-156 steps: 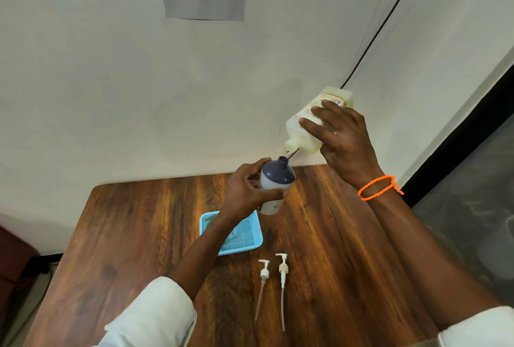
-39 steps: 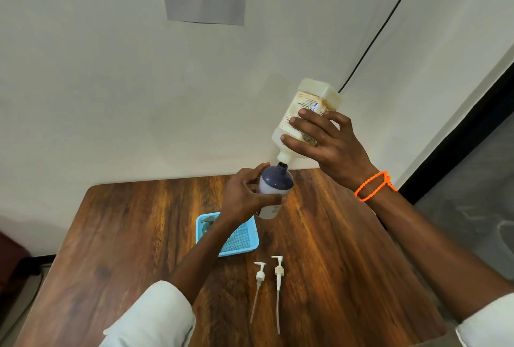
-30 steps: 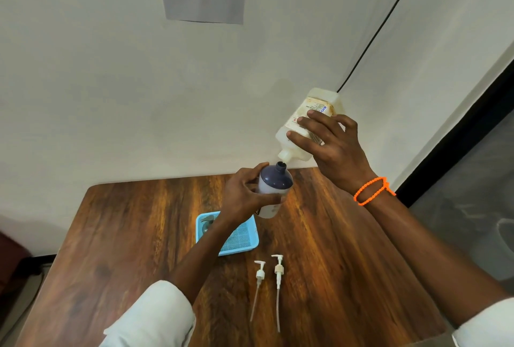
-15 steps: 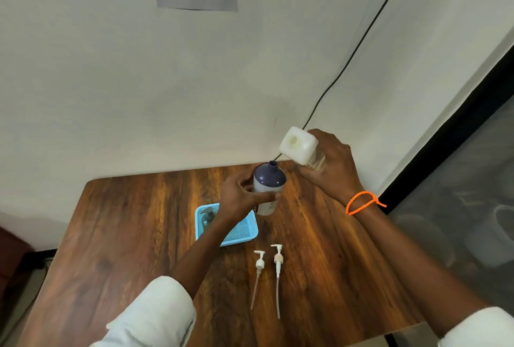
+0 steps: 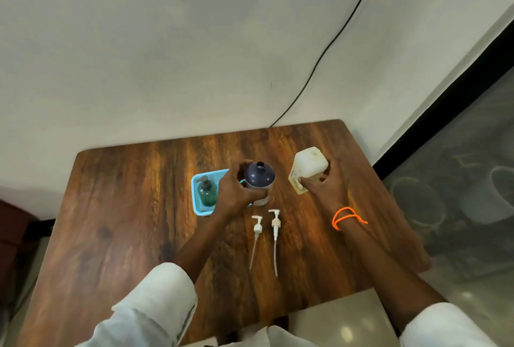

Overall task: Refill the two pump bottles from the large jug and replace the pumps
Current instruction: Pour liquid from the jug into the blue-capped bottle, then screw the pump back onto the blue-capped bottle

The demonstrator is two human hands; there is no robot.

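**Setting down jug and bottle, pumps waiting nearest the left hand**

Standing upright on the grained brown wooden table (image 5: 139, 207), the dark-shouldered, pale-bodied plastic pump bottle (image 5: 259, 184) has its neck open, and the left hand (image 5: 236, 193) curls round its side. The right hand (image 5: 326, 189) grips the squarish cream plastic jug (image 5: 307, 170), upright, well right of the bottle. Two white plastic pumps (image 5: 265, 231) lie just below the bottle, long dip tubes pointing toward the person, heads toward the bottle; the left hand looks nearer. A green glass-like pump bottle (image 5: 207, 191) stands in the pale blue plastic tray (image 5: 200, 212).
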